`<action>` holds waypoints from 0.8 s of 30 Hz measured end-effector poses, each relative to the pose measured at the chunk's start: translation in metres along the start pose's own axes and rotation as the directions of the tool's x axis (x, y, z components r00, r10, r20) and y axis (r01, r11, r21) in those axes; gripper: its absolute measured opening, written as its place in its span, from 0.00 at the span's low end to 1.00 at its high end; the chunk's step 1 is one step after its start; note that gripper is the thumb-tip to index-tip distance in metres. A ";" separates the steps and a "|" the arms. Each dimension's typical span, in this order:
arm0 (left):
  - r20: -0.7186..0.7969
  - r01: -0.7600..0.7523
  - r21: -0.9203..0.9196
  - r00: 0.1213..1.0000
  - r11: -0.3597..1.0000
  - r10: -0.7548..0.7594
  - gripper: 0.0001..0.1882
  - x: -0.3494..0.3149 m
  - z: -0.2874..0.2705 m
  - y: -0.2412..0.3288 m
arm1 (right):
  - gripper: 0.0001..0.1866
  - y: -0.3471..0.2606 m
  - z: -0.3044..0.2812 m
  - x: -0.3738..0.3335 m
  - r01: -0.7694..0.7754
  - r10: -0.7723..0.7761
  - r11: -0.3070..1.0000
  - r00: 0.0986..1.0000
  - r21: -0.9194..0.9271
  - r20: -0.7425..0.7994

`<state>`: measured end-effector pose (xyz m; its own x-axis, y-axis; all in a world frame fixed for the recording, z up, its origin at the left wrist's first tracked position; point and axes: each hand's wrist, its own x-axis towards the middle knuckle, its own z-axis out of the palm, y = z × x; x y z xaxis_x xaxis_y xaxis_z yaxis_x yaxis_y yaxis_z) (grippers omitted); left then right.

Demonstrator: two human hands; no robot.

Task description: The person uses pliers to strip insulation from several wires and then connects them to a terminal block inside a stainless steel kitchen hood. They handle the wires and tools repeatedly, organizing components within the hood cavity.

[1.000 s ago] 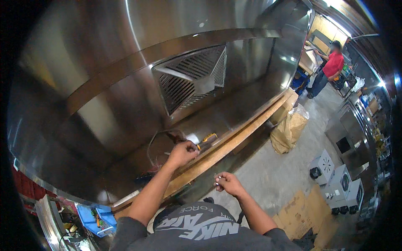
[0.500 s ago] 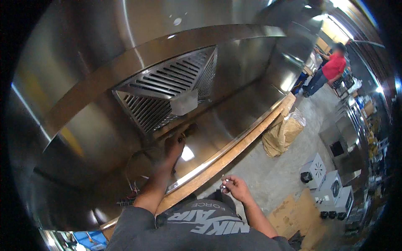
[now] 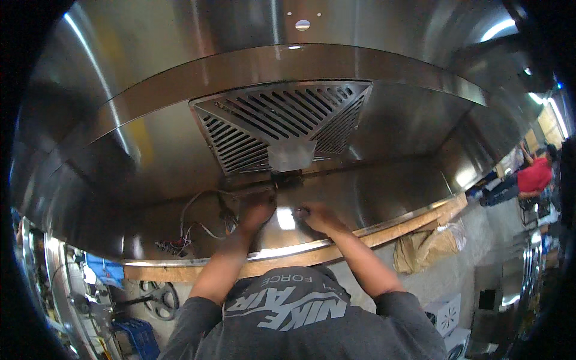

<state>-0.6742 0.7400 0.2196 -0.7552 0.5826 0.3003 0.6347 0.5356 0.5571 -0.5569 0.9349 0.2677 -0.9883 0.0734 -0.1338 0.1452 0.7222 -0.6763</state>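
Inside a large stainless-steel hood point(image 3: 384, 195), my left hand point(image 3: 259, 207) reaches in below a slotted metal grille point(image 3: 264, 114). It lies just under a small dark fitting point(image 3: 288, 179) at the back seam, beside loose wires point(image 3: 207, 227). Shadow and blur hide its fingers. My right hand point(image 3: 318, 217) hovers over the steel to the right, its fingers curled together. What they hold, if anything, is too dark to make out.
A wooden beam point(image 3: 384, 235) runs along the hood's near edge. A brown paper sack point(image 3: 423, 251) and grey fan boxes point(image 3: 447, 315) stand on the floor at right. A person in a red shirt point(image 3: 534, 177) is farther off. A wheel point(image 3: 161, 300) and a blue crate point(image 3: 137, 337) sit at lower left.
My right hand, earlier out over the floor with small pale things between its fingers, is now inside the hood near my left. The view has turned left, and my left hand stays below the grille.
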 end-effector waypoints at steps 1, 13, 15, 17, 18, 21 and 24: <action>0.003 0.016 0.016 1.000 1.000 -0.017 0.19 0.000 -0.001 0.007 | 0.14 0.006 0.003 0.009 0.039 -0.038 0.999 0.999 -0.023 0.039; 0.048 0.149 0.012 0.988 0.989 -0.149 0.10 -0.007 0.049 0.025 | 0.12 0.069 0.007 0.057 0.234 -0.246 0.969 0.909 0.078 0.338; -0.081 0.183 0.070 0.981 0.981 -0.177 0.10 -0.009 0.061 0.016 | 0.12 0.074 0.010 0.068 0.398 -0.367 0.915 0.890 -0.069 0.271; -0.128 0.179 0.068 0.977 0.981 -0.169 0.10 -0.006 0.064 0.019 | 0.13 0.074 0.011 0.075 0.442 -0.406 0.885 0.887 -0.145 0.222; -0.118 0.158 0.041 0.981 0.987 -0.152 0.09 -0.003 0.063 0.019 | 0.14 0.074 0.010 0.080 0.418 -0.386 0.896 0.900 -0.148 0.203; -0.133 0.141 -0.001 0.981 0.990 -0.140 0.10 -0.008 0.065 0.012 | 0.15 0.062 0.013 0.090 0.408 -0.376 0.904 0.902 -0.130 0.213; -0.076 0.230 -0.065 0.969 0.971 -0.234 0.13 -0.016 0.049 0.021 | 0.16 0.072 0.021 0.092 0.403 -0.367 0.899 0.907 -0.173 0.208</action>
<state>-0.6411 0.7720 0.1885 -0.8931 0.3927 0.2195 0.4324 0.6143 0.6601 -0.6368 0.9791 0.1916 -0.9395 -0.3417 -0.0240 -0.2763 0.7975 -0.5363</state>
